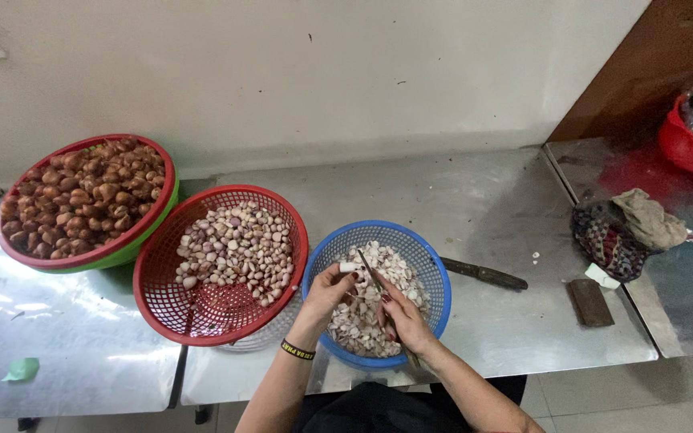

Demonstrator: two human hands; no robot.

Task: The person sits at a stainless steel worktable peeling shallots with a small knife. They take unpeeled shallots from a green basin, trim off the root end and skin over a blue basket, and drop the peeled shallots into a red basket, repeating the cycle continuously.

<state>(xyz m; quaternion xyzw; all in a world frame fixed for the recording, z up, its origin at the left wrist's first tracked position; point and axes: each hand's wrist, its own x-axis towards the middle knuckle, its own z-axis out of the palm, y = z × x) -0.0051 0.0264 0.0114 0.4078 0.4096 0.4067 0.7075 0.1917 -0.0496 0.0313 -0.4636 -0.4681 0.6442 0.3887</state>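
- The steel bench (523,208) runs along a pale wall and carries three round baskets side by side.
- At the far left, a red basket nested in a green one (88,200) is heaped with brown, unpeeled shallots.
- The middle red mesh basket (220,265) holds peeled, pale purple shallots and touches both neighbours.
- The blue mesh basket (378,293) sits at the near edge, part filled with whitish skins and trimmings; both hands work just above it.
- A crumpled cloth (623,232) lies to the right, with a flat dark block (589,302) near it.
- A dark-handled spare knife (484,275) lies on the bench just right of the blue basket.
- The right hand (404,319) has its grip closed around the handle of a small knife (374,277), blade angled up toward the other hand.
- The left hand (329,290), a black wristband below it, pinches a small pale shallot piece (350,267) in a narrow fingertip grip over the blue basket's far-left part.
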